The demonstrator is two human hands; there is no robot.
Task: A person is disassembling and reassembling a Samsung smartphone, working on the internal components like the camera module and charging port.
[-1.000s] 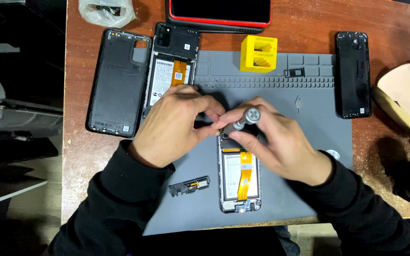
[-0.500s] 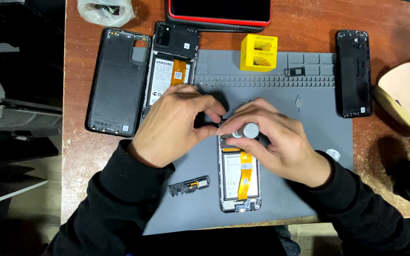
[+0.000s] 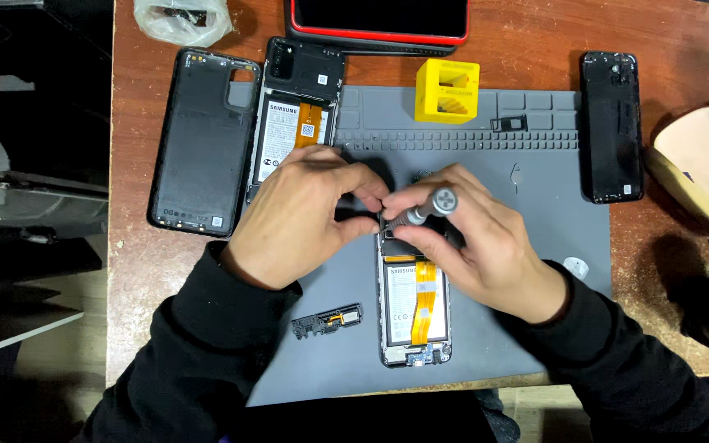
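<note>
A grey mat (image 3: 535, 238) lies on the brown wooden table (image 3: 535, 57). The right hand (image 3: 486, 242) has a closed grip on a screwdriver (image 3: 428, 205), and the left hand (image 3: 301, 213) pinches the top of the opened phone (image 3: 414, 316).

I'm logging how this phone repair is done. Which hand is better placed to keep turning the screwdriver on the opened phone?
Right hand: it holds the screwdriver at the opened phone; left hand likely just steadies.

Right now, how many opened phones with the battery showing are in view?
2. One opened phone lies on the grey mat, under the left hand and right hand; another opened phone lies at the mat's far left corner. None seems hidden.
</note>
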